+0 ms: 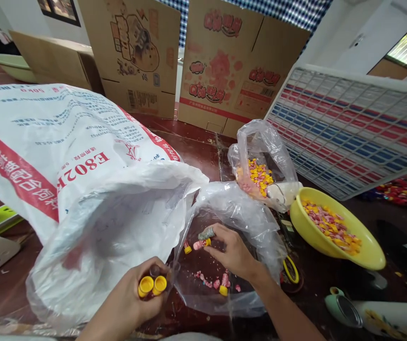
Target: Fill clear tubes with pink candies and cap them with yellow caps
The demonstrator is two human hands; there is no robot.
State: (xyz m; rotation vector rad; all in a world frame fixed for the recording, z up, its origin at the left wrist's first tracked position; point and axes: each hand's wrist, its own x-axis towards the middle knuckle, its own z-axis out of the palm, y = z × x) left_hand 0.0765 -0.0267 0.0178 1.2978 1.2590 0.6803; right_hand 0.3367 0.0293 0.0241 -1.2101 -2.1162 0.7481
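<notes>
My left hand (137, 296) is closed around small bottles with round yellow caps (145, 286); a dark round end shows beside the caps. To its right, my right hand (234, 248) pinches a small pink bottle with a yellow cap (200, 244) between thumb and fingers. A greyish wrap covers one of its fingertips. Beneath it spreads a clear plastic bag (256, 227). On the bag lie another small yellow-capped bottle (188, 248), one more with a yellow cap (224, 290), and loose pink pieces (208, 283).
A white woven sack (83, 123) lies with its mouth toward me. At right stand a yellow bowl (370, 246) of pink and yellow pieces, a clear bag of similar ones (260, 177), yellow-handled scissors (290, 270), a bottle (395, 317) and a white crate (352, 128). Cardboard boxes (225, 66) stand behind.
</notes>
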